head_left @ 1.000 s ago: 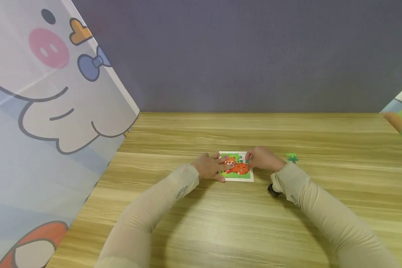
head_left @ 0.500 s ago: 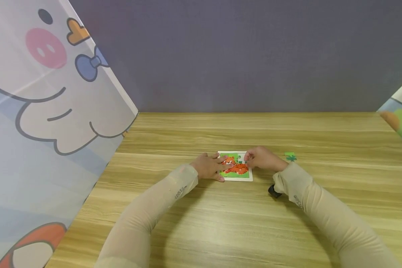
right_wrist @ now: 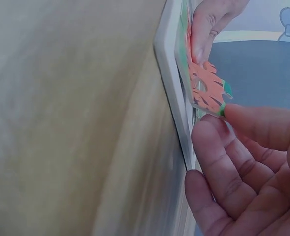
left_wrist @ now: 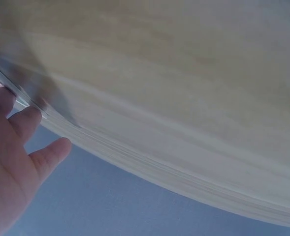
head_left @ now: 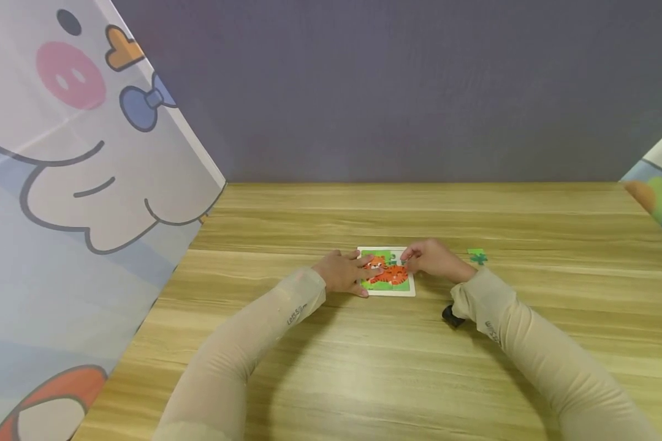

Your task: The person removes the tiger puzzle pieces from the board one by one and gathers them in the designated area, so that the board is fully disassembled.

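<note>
A small jigsaw puzzle with an orange tiger on green sits in a white tray [head_left: 388, 294] on the table. My left hand [head_left: 339, 273] lies with spread fingers over the tray's left part, fingertips on the tiger picture. At the tray's upper right is my right hand [head_left: 434, 260]. In the right wrist view, its thumb and forefinger pinch the edge of an orange-striped puzzle piece [right_wrist: 209, 91], which is tilted up out of the tray. Part of the tray's pale bottom shows at the upper right, beside the right fingertips.
A loose green puzzle piece [head_left: 477, 256] lies on the wooden table [head_left: 375, 373], right of the tray; whether it is one piece or more I cannot tell. A dark object [head_left: 452, 316] is at the right wrist. A grey panel [head_left: 397, 92] rises behind the table.
The head view has shifted slightly. Both hands stay in nearly the same place over the tray, the right fingers still at its upper right.
</note>
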`<state>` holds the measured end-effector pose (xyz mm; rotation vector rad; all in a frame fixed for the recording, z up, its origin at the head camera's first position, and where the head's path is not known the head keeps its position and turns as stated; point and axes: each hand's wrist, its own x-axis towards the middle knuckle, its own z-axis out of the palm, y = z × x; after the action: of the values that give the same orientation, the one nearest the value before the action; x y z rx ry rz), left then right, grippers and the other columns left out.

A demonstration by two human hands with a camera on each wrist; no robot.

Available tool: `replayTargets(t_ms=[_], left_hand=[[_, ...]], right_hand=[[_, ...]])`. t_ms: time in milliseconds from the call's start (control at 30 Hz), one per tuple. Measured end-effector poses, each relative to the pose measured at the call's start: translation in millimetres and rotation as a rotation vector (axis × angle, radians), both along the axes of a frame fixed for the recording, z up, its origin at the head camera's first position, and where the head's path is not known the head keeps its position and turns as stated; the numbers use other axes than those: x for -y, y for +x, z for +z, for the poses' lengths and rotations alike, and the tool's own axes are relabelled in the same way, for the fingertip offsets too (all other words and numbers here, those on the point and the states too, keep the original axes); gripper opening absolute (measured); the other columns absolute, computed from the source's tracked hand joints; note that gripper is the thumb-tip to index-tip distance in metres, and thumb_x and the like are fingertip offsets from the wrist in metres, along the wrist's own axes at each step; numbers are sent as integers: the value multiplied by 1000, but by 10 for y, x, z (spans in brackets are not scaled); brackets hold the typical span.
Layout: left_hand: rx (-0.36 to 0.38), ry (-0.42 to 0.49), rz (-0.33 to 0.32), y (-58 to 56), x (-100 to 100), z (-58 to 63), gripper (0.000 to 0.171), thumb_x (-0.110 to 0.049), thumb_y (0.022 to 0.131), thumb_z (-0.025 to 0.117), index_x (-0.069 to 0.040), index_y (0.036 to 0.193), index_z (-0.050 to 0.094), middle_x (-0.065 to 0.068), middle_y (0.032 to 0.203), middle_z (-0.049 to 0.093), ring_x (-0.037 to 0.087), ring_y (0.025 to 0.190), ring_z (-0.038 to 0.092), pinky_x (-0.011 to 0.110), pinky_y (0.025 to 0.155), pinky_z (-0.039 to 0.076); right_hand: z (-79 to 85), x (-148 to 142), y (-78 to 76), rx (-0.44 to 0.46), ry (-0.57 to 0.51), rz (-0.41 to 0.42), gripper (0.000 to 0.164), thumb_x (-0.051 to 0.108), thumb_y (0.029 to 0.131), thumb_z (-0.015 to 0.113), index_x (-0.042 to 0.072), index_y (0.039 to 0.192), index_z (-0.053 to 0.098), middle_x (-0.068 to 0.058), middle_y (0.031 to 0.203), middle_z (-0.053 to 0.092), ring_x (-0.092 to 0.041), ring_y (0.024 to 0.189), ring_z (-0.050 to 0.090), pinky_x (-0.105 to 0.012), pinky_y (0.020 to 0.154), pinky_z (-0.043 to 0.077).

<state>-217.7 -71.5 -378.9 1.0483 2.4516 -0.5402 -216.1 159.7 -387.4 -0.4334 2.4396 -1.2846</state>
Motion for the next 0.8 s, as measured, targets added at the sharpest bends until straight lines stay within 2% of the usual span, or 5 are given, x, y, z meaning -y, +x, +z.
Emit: replayTargets(t_ms=[200, 400, 800], left_hand=[[20, 22, 3, -1, 13, -4, 72, -64, 91, 32, -40, 153, 4, -6, 160, 1, 21, 146, 8, 49, 113, 22], [-22, -21, -17, 5, 0, 8, 71, -65, 92, 30, -42, 153, 2, -7, 160, 2, 20, 146, 10, 45, 112, 26], [-5, -15, -9, 17, -6, 21, 71, -64, 91, 30, -41, 153, 3, -6, 160, 1, 21, 146, 9, 47, 113, 24]], right_hand=[[-8, 7, 5, 38, -30, -30, 18, -3, 86, 56, -12, 99, 64, -9, 80, 69, -15, 69, 64, -29, 64, 54], [2, -9, 7, 77, -61, -62, 21, -2, 87, 55, -13, 104, 62, -12, 86, 68, -16, 75, 65, -29, 68, 54], [3, -132, 28, 70, -15, -91, 24, 1, 89, 54, -11, 108, 62, -11, 89, 67, -15, 76, 65, -29, 70, 54]])
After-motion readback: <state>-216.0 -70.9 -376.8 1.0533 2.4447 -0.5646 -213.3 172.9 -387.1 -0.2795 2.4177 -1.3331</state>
